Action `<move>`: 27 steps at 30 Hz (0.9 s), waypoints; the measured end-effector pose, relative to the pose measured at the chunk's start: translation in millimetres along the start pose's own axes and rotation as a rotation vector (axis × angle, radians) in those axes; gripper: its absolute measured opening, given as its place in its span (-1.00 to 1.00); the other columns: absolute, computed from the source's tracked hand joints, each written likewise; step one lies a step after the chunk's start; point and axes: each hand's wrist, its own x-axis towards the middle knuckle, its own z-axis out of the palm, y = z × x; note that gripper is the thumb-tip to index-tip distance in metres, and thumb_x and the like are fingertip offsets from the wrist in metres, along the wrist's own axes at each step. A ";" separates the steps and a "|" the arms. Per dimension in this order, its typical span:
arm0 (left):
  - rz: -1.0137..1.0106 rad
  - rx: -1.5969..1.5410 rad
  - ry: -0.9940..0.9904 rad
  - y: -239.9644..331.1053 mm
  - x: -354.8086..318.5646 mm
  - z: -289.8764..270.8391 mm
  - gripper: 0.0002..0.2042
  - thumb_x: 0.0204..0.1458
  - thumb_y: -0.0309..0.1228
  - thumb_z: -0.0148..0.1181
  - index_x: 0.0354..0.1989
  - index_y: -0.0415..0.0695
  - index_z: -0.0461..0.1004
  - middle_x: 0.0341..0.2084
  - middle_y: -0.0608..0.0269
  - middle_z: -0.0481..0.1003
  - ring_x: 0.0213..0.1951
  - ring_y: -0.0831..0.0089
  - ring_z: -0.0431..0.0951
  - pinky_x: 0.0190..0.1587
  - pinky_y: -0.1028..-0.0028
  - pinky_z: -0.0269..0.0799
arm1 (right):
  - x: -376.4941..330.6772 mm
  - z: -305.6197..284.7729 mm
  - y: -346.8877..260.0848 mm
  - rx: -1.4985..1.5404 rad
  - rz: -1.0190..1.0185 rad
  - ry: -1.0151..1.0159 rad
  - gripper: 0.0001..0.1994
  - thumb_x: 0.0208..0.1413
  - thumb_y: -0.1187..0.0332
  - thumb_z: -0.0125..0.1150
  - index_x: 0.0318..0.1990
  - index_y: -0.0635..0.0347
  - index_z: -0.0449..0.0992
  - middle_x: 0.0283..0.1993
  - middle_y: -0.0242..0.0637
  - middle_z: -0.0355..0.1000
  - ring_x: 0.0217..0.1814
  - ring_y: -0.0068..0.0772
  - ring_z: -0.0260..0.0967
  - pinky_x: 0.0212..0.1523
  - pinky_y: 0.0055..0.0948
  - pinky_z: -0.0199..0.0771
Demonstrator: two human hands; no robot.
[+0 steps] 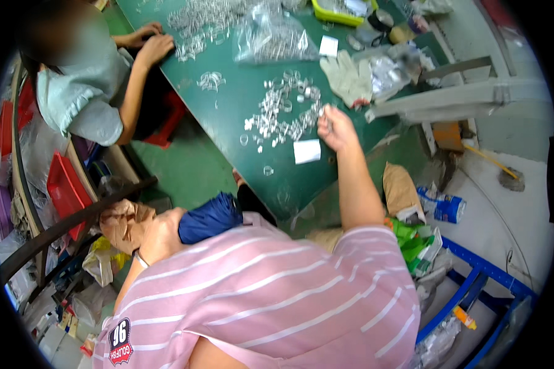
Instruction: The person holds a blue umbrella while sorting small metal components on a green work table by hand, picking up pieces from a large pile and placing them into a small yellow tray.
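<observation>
right hand (333,126) pinching clear rings (283,114) | left hand (160,234) state unclear | clear bag (271,40) holds rings

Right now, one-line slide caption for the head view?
Right hand pinches at clear plastic rings on green table; left hand grips folded navy umbrella.

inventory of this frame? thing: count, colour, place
table: one, dark green, centre
clear plastic rings: a scattered heap, too many to count, clear, mid table
clear bag: one, holds more clear parts, top of table
work gloves: white, right of the heap, count unclear
paper slip: one, white, near table edge
tray: one, yellow-green, top
co-worker: one, pale grey top, left, hands at far pile
folded umbrella: one, navy
right hand: at the heap's edge, fingers closed
left hand: by the umbrella, at tan cloth
</observation>
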 end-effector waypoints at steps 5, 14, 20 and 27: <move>0.010 0.090 -0.026 2.8 1.9 -9.8 -0.53 -0.41 -0.25 0.38 -0.31 -0.29 0.45 -0.43 -0.14 0.48 -0.32 -0.02 0.51 -0.25 0.25 0.42 | 0.2 8.9 6.6 -0.329 0.092 0.136 -0.95 0.09 0.44 0.09 -0.31 0.17 0.39 -0.46 -0.39 0.40 -0.59 -0.68 0.19 -0.67 -0.67 0.15; -0.062 0.014 0.114 11.1 -12.2 -20.2 -0.52 -0.40 -0.25 0.38 -0.30 -0.30 0.45 -0.41 -0.15 0.49 -0.32 -0.02 0.51 -0.24 0.26 0.42 | 19.6 44.2 -11.4 -0.601 0.021 0.158 -0.87 0.01 0.54 0.11 -0.25 0.27 0.42 -0.43 -0.27 0.47 -0.64 -0.70 0.18 -0.73 -0.69 0.11; -0.094 -0.006 0.175 10.0 -15.9 -22.5 -0.55 -0.40 -0.26 0.38 -0.33 -0.29 0.46 -0.42 -0.15 0.48 -0.32 -0.03 0.51 -0.23 0.25 0.42 | 39.7 50.7 -25.0 -0.983 -0.003 0.235 -0.93 0.01 0.47 0.14 -0.37 0.26 0.49 -0.50 -0.33 0.47 -0.61 -0.62 0.26 -0.64 -0.60 0.26; -0.080 -0.020 0.200 0.6 -19.7 -13.5 -0.52 -0.40 -0.27 0.39 -0.29 -0.30 0.44 -0.41 -0.15 0.47 -0.31 -0.03 0.49 -0.24 0.25 0.41 | 47.6 15.3 -9.6 -1.532 -0.724 0.236 -0.84 -0.09 0.52 0.11 -0.33 0.14 0.57 -0.36 -0.14 0.48 -0.26 -0.09 0.44 -0.19 -0.31 0.42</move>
